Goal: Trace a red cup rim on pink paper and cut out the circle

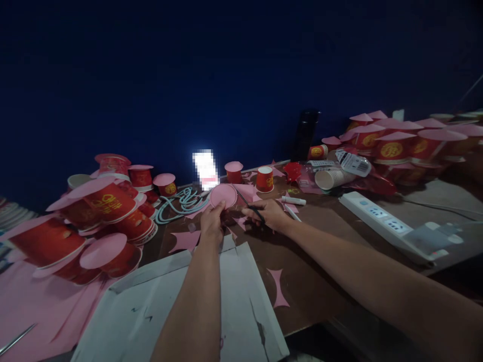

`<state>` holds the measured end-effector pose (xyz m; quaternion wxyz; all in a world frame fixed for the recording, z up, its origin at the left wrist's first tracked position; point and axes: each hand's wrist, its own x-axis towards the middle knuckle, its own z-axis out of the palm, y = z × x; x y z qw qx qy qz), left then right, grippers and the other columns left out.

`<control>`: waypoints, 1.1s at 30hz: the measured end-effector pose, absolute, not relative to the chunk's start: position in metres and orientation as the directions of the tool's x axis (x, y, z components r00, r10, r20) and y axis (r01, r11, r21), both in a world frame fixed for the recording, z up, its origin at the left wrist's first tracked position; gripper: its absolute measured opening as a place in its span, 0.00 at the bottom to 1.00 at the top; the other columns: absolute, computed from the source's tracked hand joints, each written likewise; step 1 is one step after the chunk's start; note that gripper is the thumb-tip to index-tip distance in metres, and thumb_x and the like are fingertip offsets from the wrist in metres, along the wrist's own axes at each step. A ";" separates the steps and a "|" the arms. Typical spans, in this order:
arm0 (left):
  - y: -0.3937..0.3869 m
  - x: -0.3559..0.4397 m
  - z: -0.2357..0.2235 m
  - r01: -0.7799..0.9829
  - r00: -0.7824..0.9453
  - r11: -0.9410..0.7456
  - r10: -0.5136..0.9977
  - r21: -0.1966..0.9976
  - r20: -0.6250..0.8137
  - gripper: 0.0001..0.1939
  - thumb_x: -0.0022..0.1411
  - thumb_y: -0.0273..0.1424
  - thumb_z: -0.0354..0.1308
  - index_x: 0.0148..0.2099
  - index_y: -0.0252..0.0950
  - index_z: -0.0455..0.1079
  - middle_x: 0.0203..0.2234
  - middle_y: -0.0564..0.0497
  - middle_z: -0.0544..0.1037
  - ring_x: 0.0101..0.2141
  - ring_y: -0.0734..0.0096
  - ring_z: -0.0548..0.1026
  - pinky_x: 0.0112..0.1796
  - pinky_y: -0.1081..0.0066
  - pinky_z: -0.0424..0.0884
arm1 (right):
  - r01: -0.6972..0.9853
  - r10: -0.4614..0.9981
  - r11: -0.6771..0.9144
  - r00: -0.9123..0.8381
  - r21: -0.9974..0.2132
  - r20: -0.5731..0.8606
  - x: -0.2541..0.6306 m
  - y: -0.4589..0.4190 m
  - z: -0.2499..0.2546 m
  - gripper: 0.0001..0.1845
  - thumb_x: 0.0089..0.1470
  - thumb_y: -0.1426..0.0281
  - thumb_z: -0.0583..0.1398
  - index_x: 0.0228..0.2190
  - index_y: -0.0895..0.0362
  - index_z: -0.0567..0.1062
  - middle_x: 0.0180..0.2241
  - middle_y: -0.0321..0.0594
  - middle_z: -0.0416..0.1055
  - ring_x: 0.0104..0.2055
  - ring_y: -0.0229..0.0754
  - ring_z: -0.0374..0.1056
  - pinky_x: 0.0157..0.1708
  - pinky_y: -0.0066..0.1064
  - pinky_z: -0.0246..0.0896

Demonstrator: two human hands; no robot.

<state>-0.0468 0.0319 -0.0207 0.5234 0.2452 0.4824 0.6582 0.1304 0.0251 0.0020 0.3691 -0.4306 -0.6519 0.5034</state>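
My left hand (213,221) pinches the near edge of pink paper (223,195) that has a round outline on it. Black-handled scissors (252,206) are in my right hand (269,213), their blades pointing up and left at the paper's right side. Part of the sheet stretches right behind the blades. Just beyond my hands stand an upright red paper cup (264,179) and another red cup capped with a pink disc (234,171). Pink paper offcuts (184,241) lie around on the brown tabletop (305,286).
Red cups with pink discs crowd the left (113,206) and the far right (396,146). A lit phone (206,168), a coiled cable (181,203), a white marker (293,200), a power strip (385,226), a dark bottle (306,133) and white cardboard (151,301) surround the work.
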 end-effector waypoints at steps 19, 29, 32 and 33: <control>0.033 -0.048 -0.023 -0.420 -0.380 -0.056 0.917 0.906 -0.120 0.20 0.40 0.39 0.69 0.34 0.31 0.71 0.20 0.53 0.74 0.21 0.72 0.72 0.25 0.71 0.68 | 0.195 0.933 0.123 -0.358 -0.973 0.047 0.129 0.020 0.008 0.21 0.45 0.53 0.63 0.24 0.59 0.74 0.16 0.30 0.62 0.16 0.29 0.56 0.15 0.21 0.49; 0.030 -0.045 -0.017 -0.461 -0.440 -0.076 0.885 0.884 -0.154 0.20 0.37 0.36 0.71 0.31 0.32 0.69 0.18 0.56 0.71 0.18 0.78 0.68 0.21 0.76 0.64 | 0.191 0.934 0.123 -0.354 -0.974 0.048 0.129 0.026 -0.002 0.22 0.43 0.52 0.65 0.26 0.60 0.76 0.16 0.31 0.63 0.17 0.30 0.58 0.14 0.21 0.51; 0.030 -0.045 -0.016 -0.467 -0.438 -0.065 0.883 0.882 -0.167 0.20 0.37 0.37 0.71 0.31 0.32 0.69 0.18 0.56 0.71 0.19 0.77 0.69 0.21 0.76 0.64 | 0.202 0.934 0.103 -0.357 -0.974 0.025 0.128 0.025 -0.002 0.21 0.43 0.52 0.65 0.26 0.60 0.76 0.16 0.31 0.63 0.16 0.31 0.58 0.13 0.21 0.51; 0.030 -0.045 -0.017 -0.463 -0.431 -0.060 0.887 0.884 -0.165 0.20 0.37 0.37 0.71 0.31 0.32 0.69 0.19 0.56 0.71 0.19 0.77 0.69 0.22 0.76 0.65 | 0.201 0.932 0.097 -0.363 -0.975 0.018 0.128 0.024 -0.001 0.21 0.43 0.53 0.65 0.26 0.59 0.76 0.15 0.31 0.63 0.16 0.31 0.58 0.13 0.21 0.52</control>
